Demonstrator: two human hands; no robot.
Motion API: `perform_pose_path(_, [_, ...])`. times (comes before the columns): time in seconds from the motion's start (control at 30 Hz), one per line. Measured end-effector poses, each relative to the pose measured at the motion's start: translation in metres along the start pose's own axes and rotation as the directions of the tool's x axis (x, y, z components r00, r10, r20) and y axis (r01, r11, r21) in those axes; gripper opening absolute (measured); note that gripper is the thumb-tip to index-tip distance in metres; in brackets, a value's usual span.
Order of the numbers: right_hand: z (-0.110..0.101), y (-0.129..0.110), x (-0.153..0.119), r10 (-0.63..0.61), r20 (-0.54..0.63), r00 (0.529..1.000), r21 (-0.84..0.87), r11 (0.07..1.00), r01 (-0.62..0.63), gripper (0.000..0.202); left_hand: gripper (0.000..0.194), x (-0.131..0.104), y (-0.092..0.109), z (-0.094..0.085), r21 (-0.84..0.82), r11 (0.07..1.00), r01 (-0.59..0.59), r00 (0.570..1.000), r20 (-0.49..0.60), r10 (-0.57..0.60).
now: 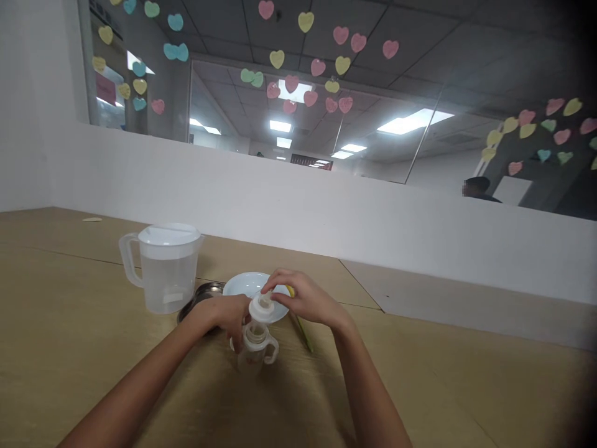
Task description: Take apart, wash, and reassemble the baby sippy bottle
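Note:
A clear baby bottle (252,356) with two side handles stands on the table, its threaded mouth uncovered. My left hand (229,316) is closed around the bottle's left handle and upper side. Just over the mouth, my right hand (298,295) pinches the bottle's white collar with its clear nipple (262,307), which is tilted and appears apart from the bottle. Behind both hands lies a white bowl (246,281). A green and yellow stick-like object (304,333) rests beside the bowl, its upper end partly hidden by my right hand.
A lidded clear pitcher (168,274) holding liquid stands at the left. Dark metal dishware (205,292) lies between it and the bowl, partly behind my left wrist. A white wall (280,205) with a window bounds the table (93,348); a person's head (478,185) shows in the glass.

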State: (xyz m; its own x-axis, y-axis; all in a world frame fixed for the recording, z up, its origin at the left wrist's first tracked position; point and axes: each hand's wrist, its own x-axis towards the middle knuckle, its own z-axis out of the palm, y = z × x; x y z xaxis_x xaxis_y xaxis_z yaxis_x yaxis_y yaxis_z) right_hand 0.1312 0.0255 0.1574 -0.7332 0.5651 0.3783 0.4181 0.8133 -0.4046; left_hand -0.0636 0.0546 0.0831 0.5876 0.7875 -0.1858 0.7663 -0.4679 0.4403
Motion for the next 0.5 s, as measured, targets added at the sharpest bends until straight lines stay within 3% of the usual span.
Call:
perform_pose_path(0.2, [-0.018,-0.005,-0.010,-0.013,-0.272,0.962,0.034,0.999,0.023,0.017,0.085,-0.017,0.008,-0.015,0.051,0.999,-0.013,1.000,0.008,0.013])
perform_pose_path(0.3, [-0.019,-0.006,-0.010,-0.028,-0.378,0.925,0.021,0.999,0.038,0.015,0.068,-0.024,0.016,-0.023,-0.026,0.994,-0.104,0.988,-0.121,0.100])
perform_pose_path(0.4, [-0.018,-0.005,-0.008,-0.026,-0.460,0.888,0.000,1.000,0.029,0.014,0.037,-0.023,0.025,-0.028,-0.122,0.957,-0.262,0.924,-0.317,0.213])
perform_pose_path(0.5, [-0.022,0.001,-0.010,-0.006,-0.538,0.843,-0.031,0.999,-0.012,0.013,0.039,-0.015,0.025,-0.029,-0.128,0.942,-0.309,0.864,-0.451,0.222])
